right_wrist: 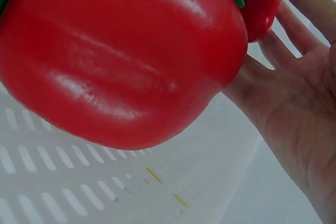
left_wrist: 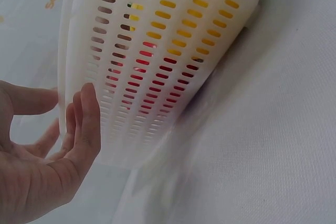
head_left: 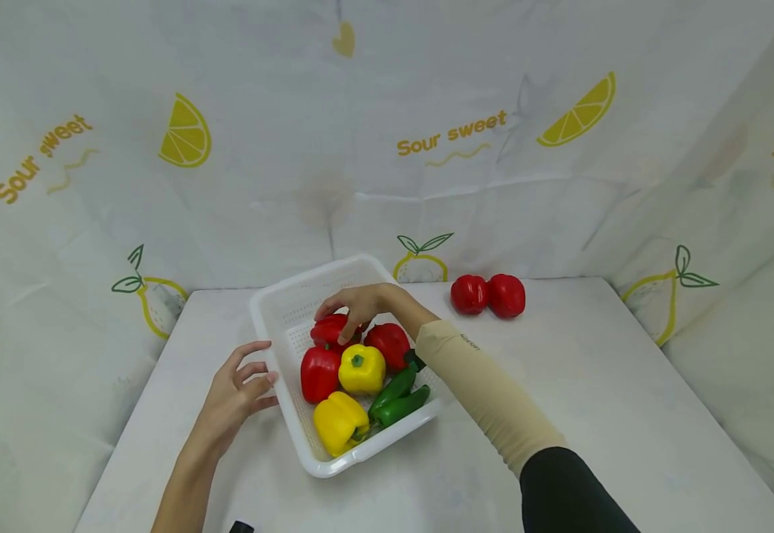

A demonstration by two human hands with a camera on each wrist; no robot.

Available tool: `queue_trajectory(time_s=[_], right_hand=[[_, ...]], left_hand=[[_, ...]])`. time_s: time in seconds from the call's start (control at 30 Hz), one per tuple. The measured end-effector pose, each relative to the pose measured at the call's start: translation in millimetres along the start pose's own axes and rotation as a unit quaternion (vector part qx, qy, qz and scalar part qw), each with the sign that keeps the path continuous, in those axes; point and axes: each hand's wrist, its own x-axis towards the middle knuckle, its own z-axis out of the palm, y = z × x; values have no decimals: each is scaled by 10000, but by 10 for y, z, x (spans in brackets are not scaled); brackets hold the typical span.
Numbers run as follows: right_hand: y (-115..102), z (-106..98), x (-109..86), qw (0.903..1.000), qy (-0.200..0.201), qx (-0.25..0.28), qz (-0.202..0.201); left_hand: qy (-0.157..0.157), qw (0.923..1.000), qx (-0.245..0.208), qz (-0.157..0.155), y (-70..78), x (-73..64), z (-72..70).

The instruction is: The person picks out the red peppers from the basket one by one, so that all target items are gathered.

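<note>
A white perforated plastic basket [head_left: 263,314] stands tilted sideways on the table, holding peppers. My left hand [head_left: 240,385] grips its left rim, fingers on both sides of the edge in the left wrist view. Inside the basket, my right hand [head_left: 360,300] pinches a red bell pepper [head_left: 329,331] at the far end, thumb on the near side. Beside that pepper lie another red bell pepper [head_left: 320,375], a third red one [head_left: 389,344], which fills the right wrist view, and a yellow bell pepper [head_left: 362,370]. A second yellow pepper [head_left: 336,423] and long green peppers [head_left: 405,406] lie nearer me.
Two more red bell peppers [head_left: 488,295] sit side by side at the back of the white table [head_left: 573,370], right of the basket. Behind the table hangs a white curtain [head_left: 280,185] with lemon prints. A small black object [head_left: 242,527] shows at the front edge.
</note>
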Motion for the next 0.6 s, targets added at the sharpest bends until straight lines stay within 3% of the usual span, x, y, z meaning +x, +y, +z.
queue_trajectory(time_s=[0.27, 0.6], right_hand=[[17, 9, 7, 9998, -79, 131, -104], [60, -48, -16, 9986, 131, 269, -431]], left_hand=[[-12, 10000, -25, -18, -5, -3, -3], [-13, 10000, -59, -38, -1, 2, -4]])
